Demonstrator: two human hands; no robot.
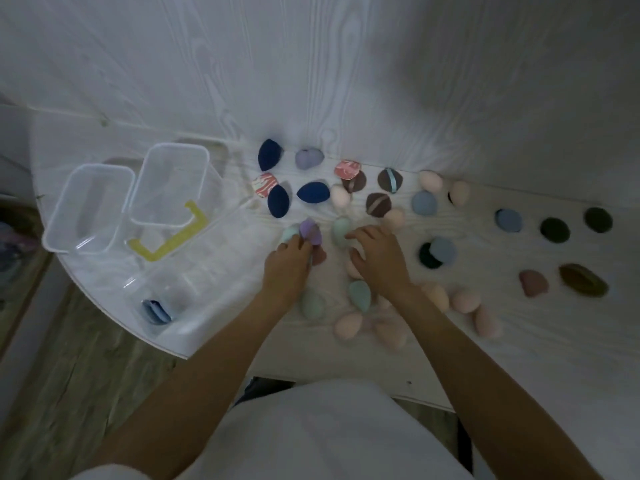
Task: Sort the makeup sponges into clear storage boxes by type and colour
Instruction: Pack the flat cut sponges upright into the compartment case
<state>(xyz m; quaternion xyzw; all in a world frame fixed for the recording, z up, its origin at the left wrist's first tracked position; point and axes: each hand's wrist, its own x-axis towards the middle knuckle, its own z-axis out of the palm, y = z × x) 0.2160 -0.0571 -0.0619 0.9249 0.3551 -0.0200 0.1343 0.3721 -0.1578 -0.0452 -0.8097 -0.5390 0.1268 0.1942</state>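
Left hand (289,259) low over the white wood-grain worktop (519,358), grip pinching a lilac teardrop foam sponge (309,231), a mint-green sponge (290,233) touching the same fingers on the left. Right hand (379,259) just beside, palm down, fingers loosely spread over a pale pink sponge (352,268), fingertips touching a second mint-green teardrop sponge (342,230); no closed grip on anything there. Scattered near the wrists: more mint-green sponges (360,295) and a cluster of pale pink egg-shaped sponges (464,300). Farther back, three navy-blue teardrop sponges (280,206), another lilac sponge (309,158), two square red-and-white marbled puffs (348,169), brown round puffs with ribbon bands (390,180). Off to the right, well apart, light-blue round puffs (508,220), dark green round puffs (555,230), one dusty-mauve puff (533,283), one olive-brown puff (583,280). On the left end of the worktop, two clear rectangular plastic boxes (88,209), holding no sponges, beside a yellow-green handle piece (173,242); nearer the edge a third clear box (162,303), with a blue striped puff (156,311) inside. Picture soft and dim, finer detail hard to tell.
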